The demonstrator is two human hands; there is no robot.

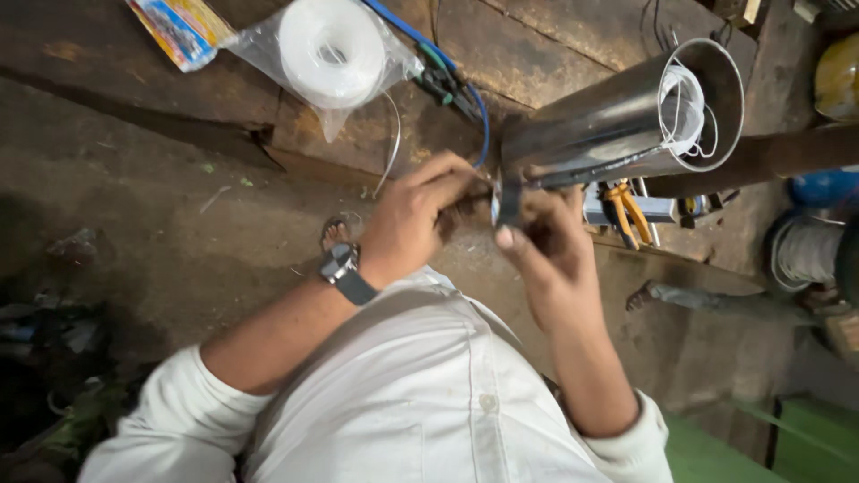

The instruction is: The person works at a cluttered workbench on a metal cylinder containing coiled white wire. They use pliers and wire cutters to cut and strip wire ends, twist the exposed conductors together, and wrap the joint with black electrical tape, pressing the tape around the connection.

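Metal cylinder lies on wooden bench, wire coil inside. Bagged roll to its left; pliers just below.

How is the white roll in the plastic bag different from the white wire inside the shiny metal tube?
The white roll is a thick, tightly wound ring; the white wire hangs in thin, loose loops. The roll sits in a clear plastic bag lying on the wooden bench; the wire sits inside the open end of the metal tube. Both are white and round.
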